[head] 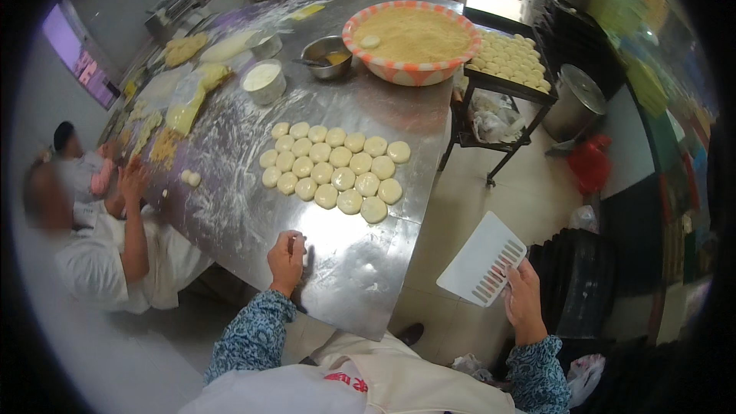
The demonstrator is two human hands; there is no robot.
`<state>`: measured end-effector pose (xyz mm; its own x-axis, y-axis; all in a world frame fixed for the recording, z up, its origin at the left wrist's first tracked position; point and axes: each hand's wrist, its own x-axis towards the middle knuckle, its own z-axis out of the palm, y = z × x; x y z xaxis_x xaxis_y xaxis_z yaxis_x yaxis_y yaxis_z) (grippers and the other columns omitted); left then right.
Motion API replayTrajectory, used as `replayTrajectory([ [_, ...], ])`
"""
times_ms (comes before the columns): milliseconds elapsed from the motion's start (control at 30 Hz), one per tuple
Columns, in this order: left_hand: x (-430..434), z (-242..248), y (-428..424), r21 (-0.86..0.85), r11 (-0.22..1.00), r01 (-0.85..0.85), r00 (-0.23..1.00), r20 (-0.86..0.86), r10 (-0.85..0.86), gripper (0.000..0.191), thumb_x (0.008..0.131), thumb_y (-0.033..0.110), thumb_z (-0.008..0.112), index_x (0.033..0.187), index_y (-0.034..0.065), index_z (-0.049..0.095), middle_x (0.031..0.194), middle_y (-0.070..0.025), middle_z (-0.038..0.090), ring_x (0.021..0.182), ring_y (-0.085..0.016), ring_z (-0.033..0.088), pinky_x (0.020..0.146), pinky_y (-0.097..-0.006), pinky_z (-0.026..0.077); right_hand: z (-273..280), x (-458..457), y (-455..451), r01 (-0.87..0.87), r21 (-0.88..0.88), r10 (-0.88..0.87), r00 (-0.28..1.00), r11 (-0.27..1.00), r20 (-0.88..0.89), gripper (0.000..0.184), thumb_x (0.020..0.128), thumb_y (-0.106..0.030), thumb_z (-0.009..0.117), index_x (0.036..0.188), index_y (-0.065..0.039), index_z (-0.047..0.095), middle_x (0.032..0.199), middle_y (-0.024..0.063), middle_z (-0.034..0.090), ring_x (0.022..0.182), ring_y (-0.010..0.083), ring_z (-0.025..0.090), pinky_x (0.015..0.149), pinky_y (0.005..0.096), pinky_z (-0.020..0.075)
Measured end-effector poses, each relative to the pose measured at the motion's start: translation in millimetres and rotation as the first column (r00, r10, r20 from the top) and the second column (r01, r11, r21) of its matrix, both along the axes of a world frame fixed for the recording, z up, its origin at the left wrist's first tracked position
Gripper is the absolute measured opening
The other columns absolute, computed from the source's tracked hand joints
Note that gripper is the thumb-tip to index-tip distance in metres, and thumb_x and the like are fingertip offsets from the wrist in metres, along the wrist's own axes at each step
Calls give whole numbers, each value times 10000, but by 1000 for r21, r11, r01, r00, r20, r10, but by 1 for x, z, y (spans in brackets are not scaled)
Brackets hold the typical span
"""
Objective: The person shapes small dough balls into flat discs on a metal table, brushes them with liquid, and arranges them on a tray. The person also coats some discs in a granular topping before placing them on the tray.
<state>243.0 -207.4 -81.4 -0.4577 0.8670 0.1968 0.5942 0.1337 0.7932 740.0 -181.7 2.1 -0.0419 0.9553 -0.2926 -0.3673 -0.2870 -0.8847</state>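
My right hand (pixel 523 293) grips a white plastic scraper (pixel 480 256) by its slotted edge, holding it over the floor right of the table. Loosely curled, my left hand (pixel 286 260) is at the near part of the metal table (pixel 368 293); I cannot tell whether anything is in its fingers. Beyond it, rows of round, flattened dough pieces (pixel 340 157) lie close together on the table, some with shiny tops. A large orange-and-white basin (pixel 411 72) at the far right corner holds yellowish crumbs (pixel 414 31), with one pale dough round (pixel 370 41) on top.
A metal bowl (pixel 328 69) and a tub of white powder (pixel 263 81) stand left of the basin. Two co-workers (pixel 115 253) are along the left edge, near dough and yellow plastic (pixel 192 98). At right, a wheeled rack (pixel 506 95) carries a tray of dough rounds (pixel 509 60).
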Motion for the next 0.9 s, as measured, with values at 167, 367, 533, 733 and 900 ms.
replayTrajectory([
  [167,12,6,4,-15,999,-50,993,-106,48,210,1037,254,682,1075,50,720,758,-67,706,673,-165,659,646,-337,527,-8,17,46,-112,-13,113,984,994,140,334,1077,-115,584,1391,0,606,1176,48,710,1002,114,699,838,281,585],
  [367,13,4,7,-43,995,-90,996,-28,89,223,1073,237,639,1091,23,699,791,-40,681,716,-115,638,664,-304,510,0,-2,147,-322,-56,325,905,945,273,299,1083,-141,589,1347,-7,633,1104,17,714,883,88,667,744,264,548],
  [533,16,-1,9,-54,971,-233,972,5,234,156,1008,198,705,1049,49,722,731,-47,688,624,-133,624,621,-305,504,4,-24,240,-538,-52,469,678,841,566,224,1072,-138,599,1233,-10,689,953,4,701,808,75,640,702,270,541],
  [733,27,-1,20,-1,930,-369,925,98,367,151,1013,188,707,1057,45,723,741,-29,700,659,-103,644,635,-278,511,-19,-51,355,-637,-38,458,510,770,728,166,1012,-145,664,1027,11,721,793,-14,632,713,89,547,636,295,467],
  [900,70,1,36,48,788,-613,745,366,558,190,1061,220,676,1069,35,714,832,-16,696,732,-93,629,682,-266,515,-29,-86,429,-814,-46,452,274,579,849,201,957,-176,692,1027,9,729,790,76,651,742,123,592,712,312,502],
])
